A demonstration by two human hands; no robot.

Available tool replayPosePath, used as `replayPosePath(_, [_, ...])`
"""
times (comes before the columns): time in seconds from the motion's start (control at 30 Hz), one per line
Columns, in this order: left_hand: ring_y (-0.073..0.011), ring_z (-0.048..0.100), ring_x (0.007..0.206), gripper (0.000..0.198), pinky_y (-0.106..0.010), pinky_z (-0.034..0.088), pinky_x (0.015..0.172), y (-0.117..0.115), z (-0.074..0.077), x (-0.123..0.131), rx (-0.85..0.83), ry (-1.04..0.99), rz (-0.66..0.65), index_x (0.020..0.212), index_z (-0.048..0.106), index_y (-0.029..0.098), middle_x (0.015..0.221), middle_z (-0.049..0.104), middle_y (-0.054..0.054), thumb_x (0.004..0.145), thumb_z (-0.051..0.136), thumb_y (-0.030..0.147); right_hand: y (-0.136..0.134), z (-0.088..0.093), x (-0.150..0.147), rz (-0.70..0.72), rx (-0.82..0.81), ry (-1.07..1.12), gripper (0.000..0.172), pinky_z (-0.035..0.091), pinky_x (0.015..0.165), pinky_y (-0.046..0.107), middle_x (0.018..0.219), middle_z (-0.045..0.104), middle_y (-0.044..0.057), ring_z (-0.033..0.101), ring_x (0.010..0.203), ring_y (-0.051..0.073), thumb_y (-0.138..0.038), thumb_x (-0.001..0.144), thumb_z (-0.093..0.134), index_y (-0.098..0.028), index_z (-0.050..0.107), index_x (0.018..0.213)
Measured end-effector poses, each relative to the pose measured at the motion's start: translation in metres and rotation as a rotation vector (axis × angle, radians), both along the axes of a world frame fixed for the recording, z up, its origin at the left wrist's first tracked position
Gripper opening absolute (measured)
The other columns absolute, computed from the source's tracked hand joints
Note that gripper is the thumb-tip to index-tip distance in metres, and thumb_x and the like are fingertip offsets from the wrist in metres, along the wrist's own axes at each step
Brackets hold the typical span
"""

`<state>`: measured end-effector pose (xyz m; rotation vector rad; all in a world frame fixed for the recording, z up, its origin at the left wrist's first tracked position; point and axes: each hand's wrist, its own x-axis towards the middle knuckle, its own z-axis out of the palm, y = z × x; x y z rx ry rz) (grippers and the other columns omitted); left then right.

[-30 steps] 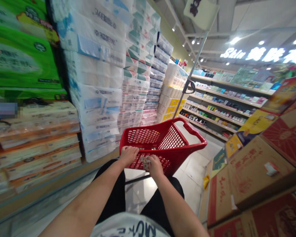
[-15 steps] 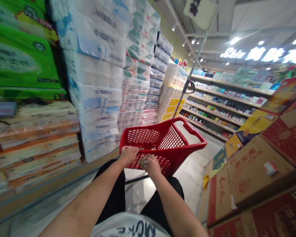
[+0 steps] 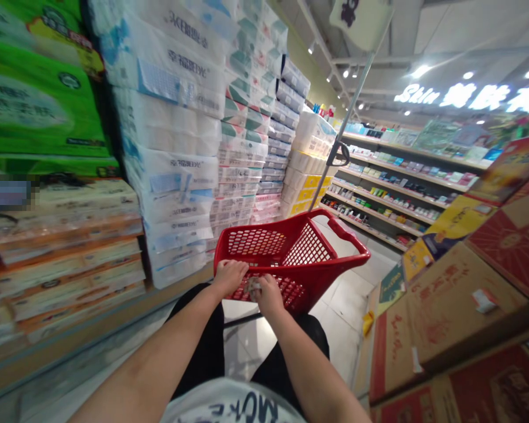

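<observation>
Left of the left hand (image 3: 230, 276), a shelf holds stacked tissue goods: green packs (image 3: 35, 100) at the top, orange-banded packs (image 3: 70, 247) under them, and white-and-blue toilet roll packs (image 3: 171, 147) just beside. Farther ahead of both hands the stacks run on to yellow boxes (image 3: 306, 191). Right of the right hand (image 3: 267, 294), brown cartons with red print (image 3: 445, 311) stand piled. Beyond them, long shelves (image 3: 392, 194) carry small goods under a lit sign (image 3: 467, 94). A pale tiled floor (image 3: 348, 305) runs between.

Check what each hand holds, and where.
Left hand grips the red basket by its near rim. Right hand clutches a small crumpled item against that rim.
</observation>
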<state>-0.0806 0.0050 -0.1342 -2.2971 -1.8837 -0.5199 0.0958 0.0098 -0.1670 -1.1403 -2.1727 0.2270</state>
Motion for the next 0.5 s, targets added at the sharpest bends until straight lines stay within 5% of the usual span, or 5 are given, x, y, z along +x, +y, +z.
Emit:
replayPosePath(0.13, [-0.0198, 0.055, 0.093, 0.032, -0.041, 0.029, 0.083, 0.001, -0.0012, 0.0, 0.002, 0.015, 0.008, 0.096, 0.062, 0.024, 0.099, 0.068, -0.002, 0.098, 0.031, 0.028, -0.0047, 0.0065, -0.0068, 0.042, 0.08, 0.032, 0.036, 0.043, 0.09, 0.031, 0.102, 0.059, 0.005, 0.05, 0.098, 0.02, -0.004, 0.074, 0.052, -0.021, 0.066, 0.102])
replayPosePath(0.33, [-0.0196, 0.055, 0.094, 0.034, -0.041, 0.029, 0.085, 0.0005, -0.0015, 0.0002, 0.001, -0.012, 0.005, 0.097, 0.063, 0.024, 0.1, 0.068, -0.002, 0.098, 0.029, 0.026, -0.0057, -0.0015, -0.003, 0.044, -0.04, 0.035, 0.036, 0.047, 0.083, 0.029, 0.098, 0.06, 0.005, 0.054, 0.093, 0.018, 0.0, 0.068, 0.051, -0.02, 0.067, 0.093])
replayPosePath(0.5, [-0.0188, 0.055, 0.094, 0.036, -0.04, 0.028, 0.085, 0.0011, -0.0008, 0.0004, -0.002, -0.056, 0.019, 0.093, 0.062, 0.024, 0.096, 0.069, -0.001, 0.099, 0.028, 0.031, -0.0032, 0.0082, -0.0069, 0.031, 0.094, 0.144, 0.036, 0.043, 0.093, 0.033, 0.106, 0.061, 0.006, 0.052, 0.101, 0.019, -0.004, 0.075, 0.051, -0.021, 0.066, 0.102])
